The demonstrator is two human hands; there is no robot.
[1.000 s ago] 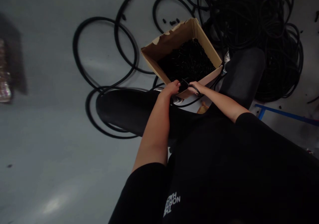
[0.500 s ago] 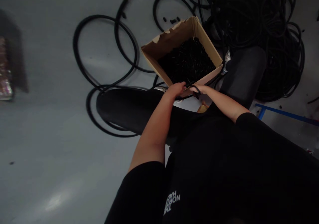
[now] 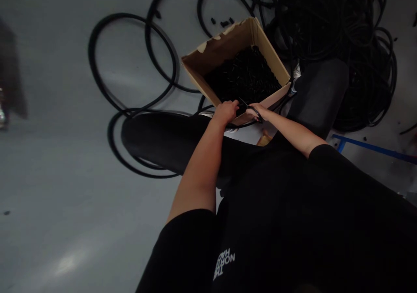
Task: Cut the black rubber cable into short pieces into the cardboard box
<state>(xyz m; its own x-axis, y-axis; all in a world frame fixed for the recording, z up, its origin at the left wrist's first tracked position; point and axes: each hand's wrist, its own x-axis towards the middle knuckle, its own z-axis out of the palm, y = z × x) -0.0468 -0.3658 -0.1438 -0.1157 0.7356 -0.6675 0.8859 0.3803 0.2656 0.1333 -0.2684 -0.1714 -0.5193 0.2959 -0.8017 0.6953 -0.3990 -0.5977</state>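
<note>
My right hand (image 3: 258, 111) is closed around the black handles of a pair of scissors (image 3: 259, 118), whose thin blades point over the near edge of the cardboard box (image 3: 215, 96). My left hand (image 3: 227, 111) is closed at the box's near left edge, with a black hose (image 3: 208, 108) running to it from the left. The hose's end at my fingertips is hard to make out against the dark box. Many short black hose pieces (image 3: 244, 73) fill the bottom of the box.
Loops of black hose (image 3: 92, 54) lie on the grey floor at the left. A large tangled pile of it (image 3: 312, 23) is at the back right. A few cut bits (image 3: 224, 24) lie behind the box. Blue tape (image 3: 374, 146) marks the floor at the right. My legs flank the box.
The scissors' blades now show apart from my left hand, over the box. My left hand has shifted slightly left and up. The whole view has moved a little.
</note>
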